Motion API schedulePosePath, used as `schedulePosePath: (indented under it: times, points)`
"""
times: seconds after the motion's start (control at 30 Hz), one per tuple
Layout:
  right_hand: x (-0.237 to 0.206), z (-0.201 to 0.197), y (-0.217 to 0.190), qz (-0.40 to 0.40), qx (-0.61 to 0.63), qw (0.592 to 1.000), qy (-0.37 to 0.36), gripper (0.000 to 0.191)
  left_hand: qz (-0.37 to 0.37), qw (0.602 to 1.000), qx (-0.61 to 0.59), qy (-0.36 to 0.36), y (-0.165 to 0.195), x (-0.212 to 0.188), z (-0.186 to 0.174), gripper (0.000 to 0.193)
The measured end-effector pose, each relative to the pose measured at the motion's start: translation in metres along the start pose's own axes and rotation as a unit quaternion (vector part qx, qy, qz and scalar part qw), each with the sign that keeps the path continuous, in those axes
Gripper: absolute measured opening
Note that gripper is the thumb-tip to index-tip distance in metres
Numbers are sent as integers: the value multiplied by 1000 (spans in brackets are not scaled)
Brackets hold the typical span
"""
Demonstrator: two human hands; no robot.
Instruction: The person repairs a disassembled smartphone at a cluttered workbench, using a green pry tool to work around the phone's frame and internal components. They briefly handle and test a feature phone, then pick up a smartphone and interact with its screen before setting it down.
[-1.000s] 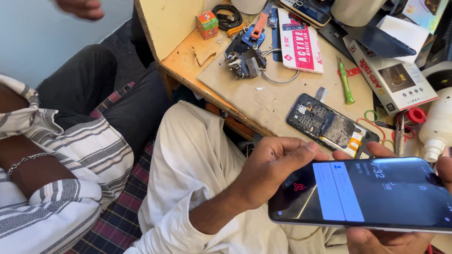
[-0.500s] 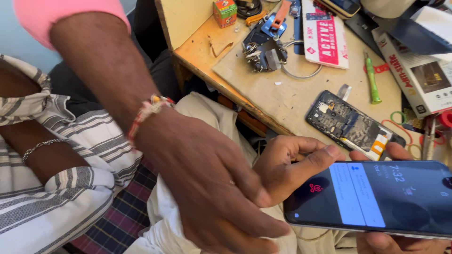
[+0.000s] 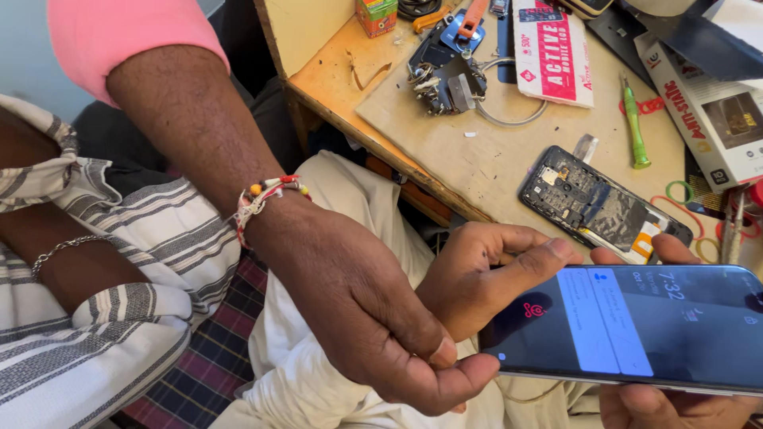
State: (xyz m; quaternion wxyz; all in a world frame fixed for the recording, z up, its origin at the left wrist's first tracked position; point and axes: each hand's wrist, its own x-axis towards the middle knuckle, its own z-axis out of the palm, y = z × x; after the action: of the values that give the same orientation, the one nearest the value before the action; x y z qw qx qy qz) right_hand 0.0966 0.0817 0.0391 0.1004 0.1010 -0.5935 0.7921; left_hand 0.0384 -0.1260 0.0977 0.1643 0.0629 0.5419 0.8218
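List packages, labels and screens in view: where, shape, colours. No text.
Smartphone: bottom right, held between left hand and right hand; lit dark screen with pale blue panel.
White-and-red flat packet: top centre of the workbench, rectangular.
White box: far right, rectangular, dark product picture, red print.
Small orange-green box: top, bench corner.

Glossy glass phone (image 3: pixel 636 330), wooden bench (image 3: pixel 493 151)

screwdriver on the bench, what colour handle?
Green; the screwdriver lies on the bench, clearest in the head view.
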Motion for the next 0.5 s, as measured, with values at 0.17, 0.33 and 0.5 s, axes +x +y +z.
schedulePosePath:
  times: [0.17, 0.33, 0.5]
  points:
    - [1, 0, -4, 41, -3, 999, -8, 105, 37, 996, -51, -59, -108, 10, -27, 40]
    - [0, -3, -5, 50, -17, 999, 5, 105, 42, 995, -59, -71, -105, 12, -26, 41]
    - [-3, -5, 0, 31, -7, 999, 2, 97, 45, 997, -20, -56, -84, 11, -19, 43]
